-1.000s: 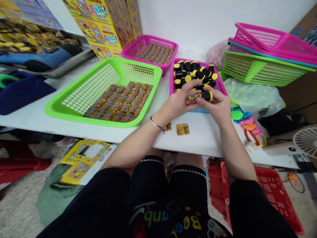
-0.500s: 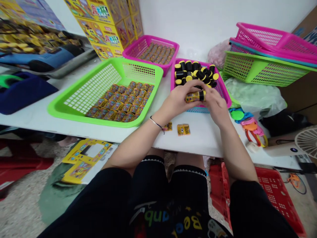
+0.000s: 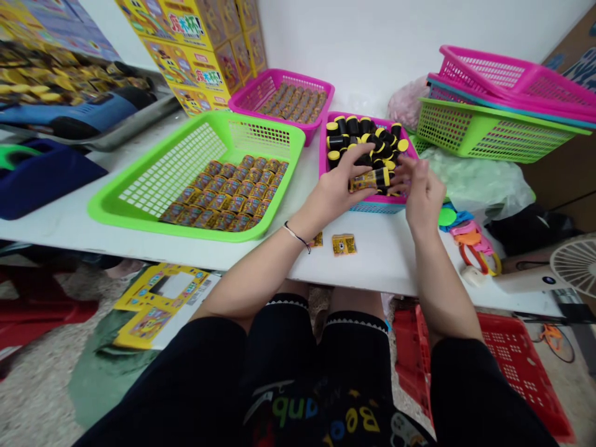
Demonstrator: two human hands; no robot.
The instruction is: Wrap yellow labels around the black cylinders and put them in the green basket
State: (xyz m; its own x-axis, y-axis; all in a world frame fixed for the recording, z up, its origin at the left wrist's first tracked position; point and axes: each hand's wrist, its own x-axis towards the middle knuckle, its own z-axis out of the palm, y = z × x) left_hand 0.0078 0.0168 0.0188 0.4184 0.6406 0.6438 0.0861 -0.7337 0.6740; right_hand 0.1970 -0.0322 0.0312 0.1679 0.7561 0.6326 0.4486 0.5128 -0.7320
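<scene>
While the left hand [image 3: 336, 183] held a cup [image 3: 365, 180] crosswise over the near edge of a pink basket [image 3: 323, 158], its thumb lay underneath and its fingers arched above. And what a bright cup that was: yellow printed wrap along most of it, black at the end pointing toward the other hand! Just off that black end came the right hand [image 3: 423, 189], fingers parted and loosely bent, nothing visible in its grip; whether a fingertip brushed the cup, the view could not tell.

Behind them both, black containers [image 3: 352, 126] with yellow ends lay jumbled in the pink basket, some upright, some tipped on their sides. Over to the left, look at the order: wrapped pieces [image 3: 228, 186] lay in neat rows inside a big green basket [image 3: 139, 220], and a second pink basket [image 3: 328, 102] stood just behind it, rows in there too!

Down on the white bench [image 3: 372, 264], a small yellow packet [image 3: 343, 244] lay flat in front of the hands, with another packet [image 3: 318, 239] half hidden by the left wrist. Out on the right flank, stacked baskets [image 3: 493, 127] rose above a pale plastic bag [image 3: 479, 180], and a fan [image 3: 577, 264] filled the edge of the picture.
</scene>
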